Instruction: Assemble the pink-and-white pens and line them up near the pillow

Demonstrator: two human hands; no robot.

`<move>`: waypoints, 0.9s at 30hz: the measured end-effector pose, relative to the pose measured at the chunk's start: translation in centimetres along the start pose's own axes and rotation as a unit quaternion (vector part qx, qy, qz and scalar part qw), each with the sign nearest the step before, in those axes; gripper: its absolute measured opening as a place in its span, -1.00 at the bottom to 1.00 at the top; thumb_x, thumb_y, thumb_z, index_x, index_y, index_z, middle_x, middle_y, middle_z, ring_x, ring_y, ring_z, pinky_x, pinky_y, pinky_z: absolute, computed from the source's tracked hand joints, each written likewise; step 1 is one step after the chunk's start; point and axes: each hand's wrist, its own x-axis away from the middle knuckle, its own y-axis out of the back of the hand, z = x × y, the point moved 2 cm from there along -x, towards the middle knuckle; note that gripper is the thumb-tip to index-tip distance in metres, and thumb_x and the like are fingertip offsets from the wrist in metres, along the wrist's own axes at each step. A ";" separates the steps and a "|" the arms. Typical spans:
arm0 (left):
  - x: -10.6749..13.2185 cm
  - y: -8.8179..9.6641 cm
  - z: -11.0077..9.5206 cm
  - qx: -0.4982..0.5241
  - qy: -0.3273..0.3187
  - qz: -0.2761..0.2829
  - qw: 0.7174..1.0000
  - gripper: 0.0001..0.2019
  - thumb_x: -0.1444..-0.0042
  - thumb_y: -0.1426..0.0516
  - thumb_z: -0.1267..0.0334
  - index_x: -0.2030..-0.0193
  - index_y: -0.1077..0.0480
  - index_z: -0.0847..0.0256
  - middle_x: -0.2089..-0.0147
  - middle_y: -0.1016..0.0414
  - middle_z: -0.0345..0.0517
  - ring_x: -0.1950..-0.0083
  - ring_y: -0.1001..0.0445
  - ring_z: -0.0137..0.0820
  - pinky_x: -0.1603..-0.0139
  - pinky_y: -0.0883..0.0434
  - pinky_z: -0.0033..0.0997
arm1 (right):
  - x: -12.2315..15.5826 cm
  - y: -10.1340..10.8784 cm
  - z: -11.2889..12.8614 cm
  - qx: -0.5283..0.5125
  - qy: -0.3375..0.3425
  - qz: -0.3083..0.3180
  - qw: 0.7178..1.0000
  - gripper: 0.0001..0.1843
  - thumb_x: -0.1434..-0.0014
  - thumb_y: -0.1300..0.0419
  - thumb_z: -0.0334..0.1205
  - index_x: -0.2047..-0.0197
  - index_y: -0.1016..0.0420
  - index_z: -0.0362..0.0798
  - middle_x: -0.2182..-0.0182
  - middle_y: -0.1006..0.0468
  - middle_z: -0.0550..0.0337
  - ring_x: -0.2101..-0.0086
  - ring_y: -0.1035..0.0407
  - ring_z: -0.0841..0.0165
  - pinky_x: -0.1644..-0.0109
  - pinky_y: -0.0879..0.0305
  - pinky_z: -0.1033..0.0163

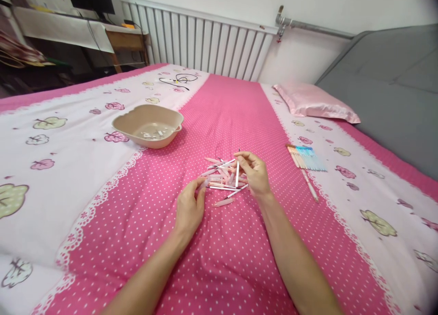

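My right hand (256, 172) is closed in a pinch on a thin white pen refill (237, 174), which stands almost upright with a dark tip at its top. Between the thumb and fingers of my left hand (189, 204) is a short translucent pale-pink pen part (204, 183); whether it is a cap or a barrel I cannot tell. Both hands are over a loose pile of pink pen barrels (224, 172) and white refills with dark tips. One pink barrel (224, 202) lies at the pile's near side.
A beige basin (148, 139) with small white pieces inside stands at the left on the pink dotted bedspread (212, 255). At the right lies a row of assembled pens (306, 158), peach to blue, with a single pink pen (310, 185) below. A pillow (315, 102) and cable (181, 80) lie farther back.
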 end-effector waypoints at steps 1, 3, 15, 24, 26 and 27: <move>0.0 0.0 0.0 0.002 0.000 0.000 1.000 -0.77 -0.18 0.02 0.24 0.11 -0.38 0.21 0.11 -0.52 -0.05 0.13 -0.47 -0.33 0.08 -0.39 -0.30 | 0.0 0.0 0.1 -0.016 -0.012 0.005 1.000 -0.72 -0.04 -0.20 -0.03 0.26 -0.45 -0.05 0.48 -0.52 0.25 0.58 -0.38 0.49 0.60 -0.24 0.43; 0.0 0.1 0.0 0.001 -0.001 -0.004 1.000 -0.77 -0.18 0.02 0.23 0.11 -0.38 0.22 0.11 -0.51 -0.05 0.13 -0.47 -0.33 0.08 -0.39 -0.29 | 0.1 -0.2 0.3 -0.049 -0.033 0.022 0.998 -0.71 -0.03 -0.21 -0.05 0.22 -0.45 -0.04 0.33 -0.57 0.18 0.51 -0.44 0.47 0.58 -0.24 0.45; 0.4 -0.1 -0.2 -0.075 -0.085 -0.012 0.993 -0.77 -0.18 0.03 0.30 0.08 -0.36 0.21 0.10 -0.51 -0.04 0.11 -0.46 -0.33 0.09 -0.40 -0.29 | 1.0 -1.7 0.7 -0.042 -0.049 0.093 0.994 -0.74 0.01 -0.27 -0.03 0.35 -0.55 -0.05 0.65 -0.36 0.35 0.65 -0.18 0.57 0.57 -0.19 0.43; 0.4 -0.1 -0.2 -0.083 -0.098 -0.017 0.992 -0.78 -0.18 0.03 0.30 0.07 -0.35 0.20 0.12 -0.51 -0.05 0.09 -0.46 -0.33 0.09 -0.41 -0.29 | 1.4 -2.4 0.9 0.013 0.021 0.091 0.996 -0.65 -0.02 -0.26 -0.08 0.12 -0.46 -0.01 0.45 -0.52 0.25 0.47 -0.40 0.45 0.35 -0.37 0.31; 0.4 -0.1 -0.2 -0.081 -0.097 -0.017 0.992 -0.78 -0.19 0.03 0.30 0.08 -0.35 0.20 0.11 -0.51 -0.04 0.09 -0.46 -0.32 0.09 -0.41 -0.29 | 1.6 -2.5 0.9 0.021 0.043 0.083 0.995 -0.53 -0.04 -0.25 -0.11 -0.03 -0.35 0.03 0.45 -0.52 0.28 0.43 -0.42 0.43 0.29 -0.39 0.28; 0.5 -0.1 -0.2 -0.080 -0.097 -0.017 0.992 -0.78 -0.19 0.03 0.29 0.08 -0.35 0.20 0.11 -0.51 -0.04 0.09 -0.46 -0.32 0.09 -0.40 -0.29 | 1.6 -2.5 0.9 0.025 0.053 0.080 0.995 -0.47 -0.05 -0.25 -0.13 -0.10 -0.28 0.05 0.46 -0.52 0.29 0.41 -0.43 0.41 0.27 -0.40 0.26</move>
